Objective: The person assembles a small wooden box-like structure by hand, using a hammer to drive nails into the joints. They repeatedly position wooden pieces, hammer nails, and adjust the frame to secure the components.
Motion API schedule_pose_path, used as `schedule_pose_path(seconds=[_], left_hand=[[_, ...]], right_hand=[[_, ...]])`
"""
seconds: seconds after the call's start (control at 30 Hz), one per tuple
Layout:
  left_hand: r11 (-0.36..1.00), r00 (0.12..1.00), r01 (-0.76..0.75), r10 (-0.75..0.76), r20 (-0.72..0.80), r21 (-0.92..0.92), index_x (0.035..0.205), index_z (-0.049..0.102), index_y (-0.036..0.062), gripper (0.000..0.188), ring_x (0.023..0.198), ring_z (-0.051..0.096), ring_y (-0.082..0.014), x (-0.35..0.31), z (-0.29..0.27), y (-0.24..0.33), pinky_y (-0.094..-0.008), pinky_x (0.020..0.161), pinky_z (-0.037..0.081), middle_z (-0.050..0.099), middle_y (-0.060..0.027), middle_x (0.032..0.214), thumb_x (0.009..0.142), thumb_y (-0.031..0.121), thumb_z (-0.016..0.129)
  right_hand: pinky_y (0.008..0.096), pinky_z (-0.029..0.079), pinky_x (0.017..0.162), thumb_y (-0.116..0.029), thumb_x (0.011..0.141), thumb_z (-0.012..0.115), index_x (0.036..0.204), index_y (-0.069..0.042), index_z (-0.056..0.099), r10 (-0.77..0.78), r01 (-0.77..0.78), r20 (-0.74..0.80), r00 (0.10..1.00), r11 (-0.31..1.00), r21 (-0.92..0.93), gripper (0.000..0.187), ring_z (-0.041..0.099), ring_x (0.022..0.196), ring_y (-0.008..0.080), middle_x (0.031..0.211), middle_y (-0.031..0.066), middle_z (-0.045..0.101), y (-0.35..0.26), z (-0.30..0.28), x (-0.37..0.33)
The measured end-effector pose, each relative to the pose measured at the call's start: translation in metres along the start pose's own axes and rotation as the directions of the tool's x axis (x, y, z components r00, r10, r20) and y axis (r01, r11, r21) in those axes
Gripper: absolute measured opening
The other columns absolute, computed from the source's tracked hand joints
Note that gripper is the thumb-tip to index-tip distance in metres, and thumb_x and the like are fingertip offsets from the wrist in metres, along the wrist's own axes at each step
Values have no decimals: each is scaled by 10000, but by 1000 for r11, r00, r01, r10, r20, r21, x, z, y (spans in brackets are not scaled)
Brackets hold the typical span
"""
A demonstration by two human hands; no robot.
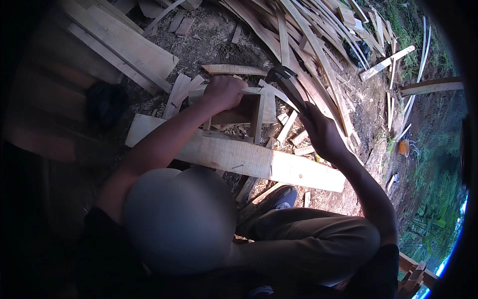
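Note:
My right hand (321, 130) is wrapped round the handle of a hammer (298, 92). The hammer's dark metal head is up, at the right of a small wooden box frame (257, 117) made of short boards. At the frame's far left edge my left hand (224, 93) is closed, its fingertips on the top board. Whether a nail is pinched there is too small to tell. Nearer to me a long pale plank (224, 153) lies crosswise, with a nail (239, 165) on its face.
Wide boards (119, 45) are stacked at the far left. A heap of long wood strips (318, 55) covers the far right, and offcuts (301, 138) lie among shavings. A blurred pale rounded thing (174, 219) blocks part of the near view, beside my bent knee (348, 234).

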State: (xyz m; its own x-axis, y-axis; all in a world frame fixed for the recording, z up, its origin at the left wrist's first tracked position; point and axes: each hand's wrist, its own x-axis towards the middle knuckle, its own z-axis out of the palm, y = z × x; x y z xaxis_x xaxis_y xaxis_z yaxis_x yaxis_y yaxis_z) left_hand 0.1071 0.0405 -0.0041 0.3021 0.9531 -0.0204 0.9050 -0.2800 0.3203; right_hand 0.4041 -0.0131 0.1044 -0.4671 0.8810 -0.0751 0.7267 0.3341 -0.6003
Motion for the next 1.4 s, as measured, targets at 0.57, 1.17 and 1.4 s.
schedule_pose_path(seconds=[0.57,1.17,1.4], left_hand=[[999,1000,-16,16,-6,-37,1110,724,193,261,944,704,-309,7,4,-2,-446,848,551,734,-104,970,864,267,679],[999,999,34,-34,38,5,1241,685,218,373,1010,696,-312,6,-2,3,-446,889,553,728,-103,1091,875,288,685],[1000,1000,-2,2,-27,15,1246,684,230,383,989,701,-313,8,7,0,-448,879,558,731,-102,1075,869,291,678]], right_hand=[[487,519,635,-163,1013,568,1334,-51,479,-187,185,-252,950,982,-33,352,700,782,425,866,248,690,3,12,3],[494,489,556,-149,1019,554,1221,-21,490,-139,143,-271,952,990,-6,247,681,732,439,825,242,681,-15,-1,6],[530,499,593,-211,1022,549,1241,-37,490,-47,45,-53,997,998,-45,286,682,702,428,788,238,669,9,22,0]])
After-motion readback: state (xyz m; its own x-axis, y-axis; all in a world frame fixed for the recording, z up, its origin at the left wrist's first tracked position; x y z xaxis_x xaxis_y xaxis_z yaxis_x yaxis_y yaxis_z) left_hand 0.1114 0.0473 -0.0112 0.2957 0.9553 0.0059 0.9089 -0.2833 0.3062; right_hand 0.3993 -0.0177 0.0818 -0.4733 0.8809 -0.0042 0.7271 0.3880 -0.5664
